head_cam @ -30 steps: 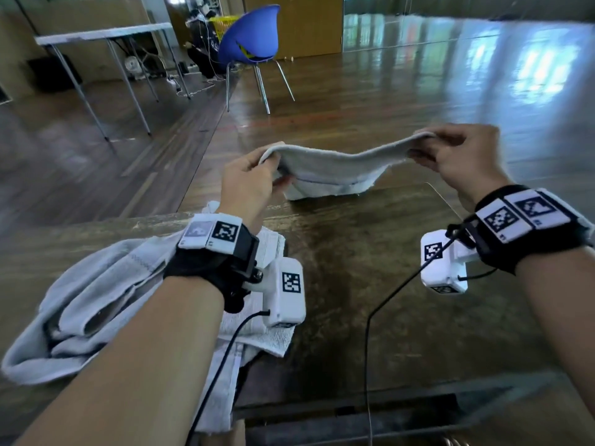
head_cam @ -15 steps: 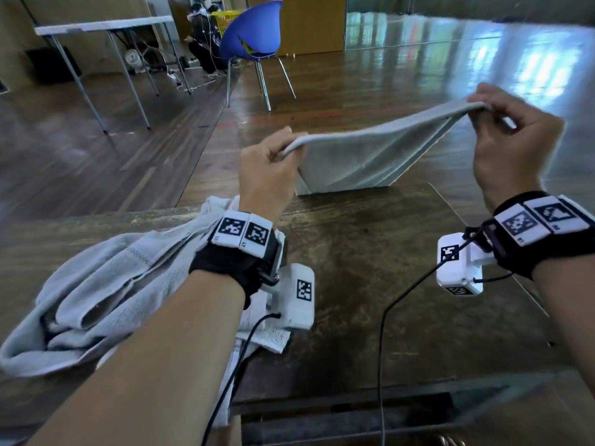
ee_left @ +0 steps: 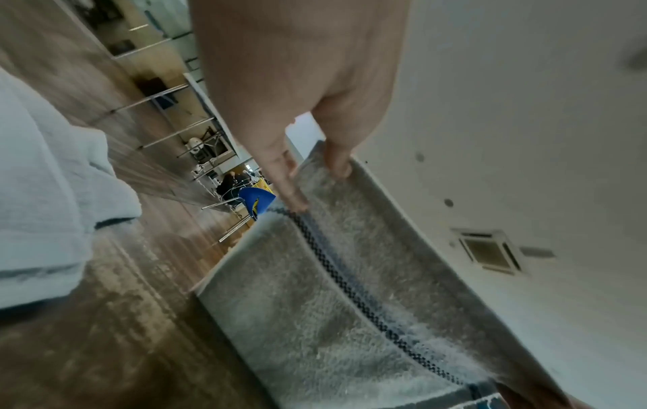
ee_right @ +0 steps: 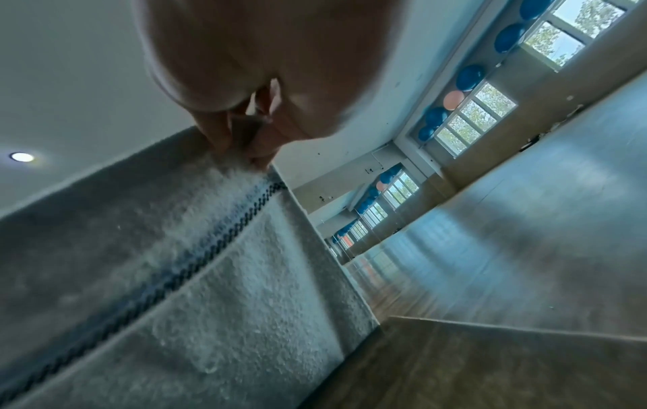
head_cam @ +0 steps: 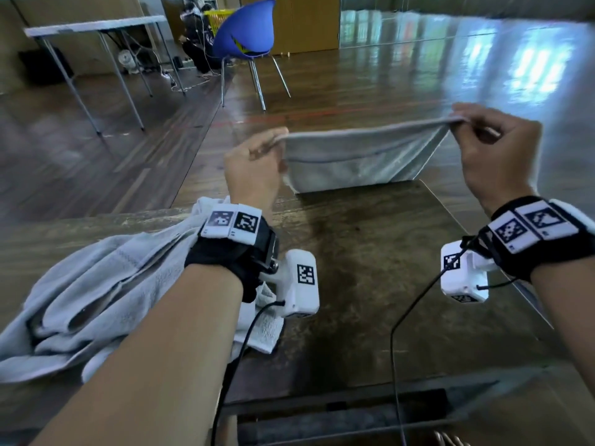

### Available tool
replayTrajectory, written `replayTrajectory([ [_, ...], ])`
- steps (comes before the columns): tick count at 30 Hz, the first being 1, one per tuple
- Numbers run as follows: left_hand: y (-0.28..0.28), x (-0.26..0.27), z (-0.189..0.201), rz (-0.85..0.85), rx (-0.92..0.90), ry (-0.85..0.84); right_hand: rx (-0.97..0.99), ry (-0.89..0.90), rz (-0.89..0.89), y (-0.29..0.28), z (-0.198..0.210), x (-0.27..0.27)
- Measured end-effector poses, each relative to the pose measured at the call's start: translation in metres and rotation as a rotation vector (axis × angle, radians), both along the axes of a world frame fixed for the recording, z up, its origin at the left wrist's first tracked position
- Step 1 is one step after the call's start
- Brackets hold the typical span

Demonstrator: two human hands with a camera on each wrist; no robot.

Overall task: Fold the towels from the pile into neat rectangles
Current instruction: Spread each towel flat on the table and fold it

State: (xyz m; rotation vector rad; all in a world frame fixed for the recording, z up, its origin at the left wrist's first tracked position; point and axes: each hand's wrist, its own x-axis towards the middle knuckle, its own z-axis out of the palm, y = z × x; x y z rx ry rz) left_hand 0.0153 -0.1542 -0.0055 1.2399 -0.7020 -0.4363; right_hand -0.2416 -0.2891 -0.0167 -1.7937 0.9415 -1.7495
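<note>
Towel (head_cam: pixel 357 162) raised, stretched between both grips

A large hall: polished wooden floor (head_cam: pixel 386 75), mirrored wall (head_cam: pixel 450 14), folding table (head_cam: pixel 96 25), blue chair (head_cam: pixel 244 30), balloons (ee_right: pixel 471 77) above windows (ee_right: pixel 472 116).

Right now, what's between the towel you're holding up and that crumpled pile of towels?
The left hand, which pinches the held towel by a top corner, and its wrist. Beside them, bare brown table runs to the towel pile; the head view shows it.
</note>
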Motion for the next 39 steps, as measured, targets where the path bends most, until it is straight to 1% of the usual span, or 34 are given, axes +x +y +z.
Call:
replayTrajectory([
  [1,-0.001,0.001,0.005,0.013,-0.106,0.026,-0.046,-0.038,0.008,0.001,0.005,0.002],
  [2,-0.001,0.002,0.009,0.033,-0.179,0.009,-0.078,-0.063,0.014,0.002,0.008,0.003],
  [3,0.000,0.004,0.010,0.057,-0.206,-0.049,-0.081,-0.064,0.025,0.002,0.009,0.004],
  [4,0.001,0.007,0.009,0.084,-0.175,-0.144,-0.050,-0.028,0.036,0.000,0.007,0.004],
  [5,0.003,0.010,0.005,0.105,-0.077,-0.265,0.007,0.051,0.035,-0.003,0.003,0.002],
  [6,0.006,0.013,-0.002,0.114,0.076,-0.391,0.072,0.167,0.013,-0.006,-0.004,-0.002],
  [8,0.011,0.020,-0.021,0.078,0.382,-0.580,0.174,0.428,-0.022,-0.013,-0.018,-0.013],
  [10,0.017,0.027,-0.039,-0.006,0.562,-0.757,0.243,0.662,0.040,-0.013,-0.029,-0.025],
  [12,0.026,0.031,-0.048,-0.081,0.662,-0.875,0.283,0.844,0.113,-0.004,-0.036,-0.036],
  [13,0.031,0.032,-0.049,-0.102,0.673,-0.894,0.284,0.889,0.135,0.003,-0.037,-0.042],
  [15,0.040,0.033,-0.048,-0.140,0.633,-0.886,0.267,0.879,0.148,0.022,-0.036,-0.056],
  [17,0.052,0.030,-0.042,-0.213,0.577,-0.860,0.239,0.805,0.132,0.043,-0.033,-0.069],
  [20,0.076,0.021,-0.035,-0.298,0.537,-0.892,0.202,0.695,0.153,0.079,-0.028,-0.081],
  [25,0.122,0.009,-0.033,-0.457,0.627,-0.907,0.259,0.555,0.257,0.131,-0.032,-0.098],
  [27,0.136,0.006,-0.037,-0.475,0.613,-0.902,0.286,0.521,0.273,0.145,-0.033,-0.106],
  [29,0.148,0.005,-0.041,-0.462,0.571,-0.894,0.295,0.562,0.322,0.155,-0.033,-0.114],
  [31,0.158,0.006,-0.043,-0.445,0.532,-0.930,0.299,0.696,0.368,0.164,-0.033,-0.119],
  [32,0.163,0.007,-0.044,-0.436,0.520,-0.965,0.298,0.759,0.364,0.168,-0.033,-0.119],
  [33,0.166,0.007,-0.044,-0.435,0.516,-0.987,0.298,0.786,0.352,0.170,-0.034,-0.120],
  [35,0.171,0.008,-0.046,-0.442,0.520,-0.947,0.306,0.768,0.326,0.172,-0.035,-0.121],
  [37,0.173,0.007,-0.047,-0.445,0.509,-0.849,0.299,0.743,0.285,0.173,-0.037,-0.120],
  [39,0.174,0.004,-0.045,-0.454,0.494,-0.760,0.270,0.674,0.259,0.172,-0.036,-0.119],
])
